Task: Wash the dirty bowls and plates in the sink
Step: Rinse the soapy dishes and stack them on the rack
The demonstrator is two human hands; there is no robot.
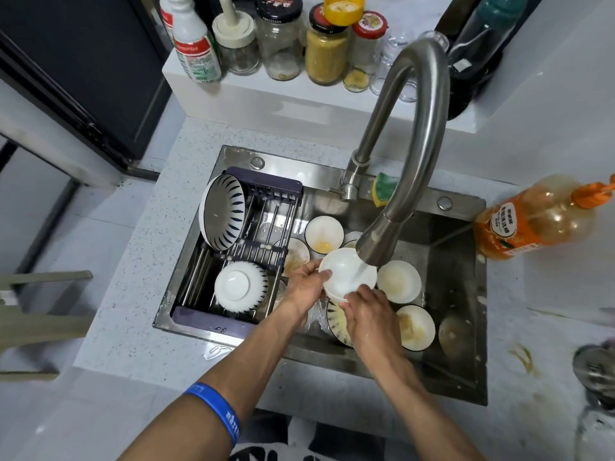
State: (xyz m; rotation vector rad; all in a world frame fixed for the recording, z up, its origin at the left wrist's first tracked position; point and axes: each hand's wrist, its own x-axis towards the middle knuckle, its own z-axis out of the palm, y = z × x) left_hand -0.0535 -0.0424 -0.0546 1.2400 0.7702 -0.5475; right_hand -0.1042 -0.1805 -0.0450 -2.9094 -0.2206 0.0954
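Observation:
A white bowl (344,272) is held tilted under the running tap (377,244), above the steel sink (459,327). My left hand (304,287) grips its left rim. My right hand (367,312) holds its lower right edge, fingers curled on the rim. Several dirty bowls lie in the sink below: one with yellow residue (324,234), two stained ones (399,281) (416,327), and a striped one (336,322) partly hidden under my right hand. Two washed striped bowls (223,216) (240,289) sit in the purple drying rack (266,189).
An orange dish-soap bottle (532,217) lies on the counter right of the sink. A green and yellow sponge (384,191) rests behind the tap. Jars and bottles (326,51) stand on the back ledge. A metal object (595,367) is at the right edge.

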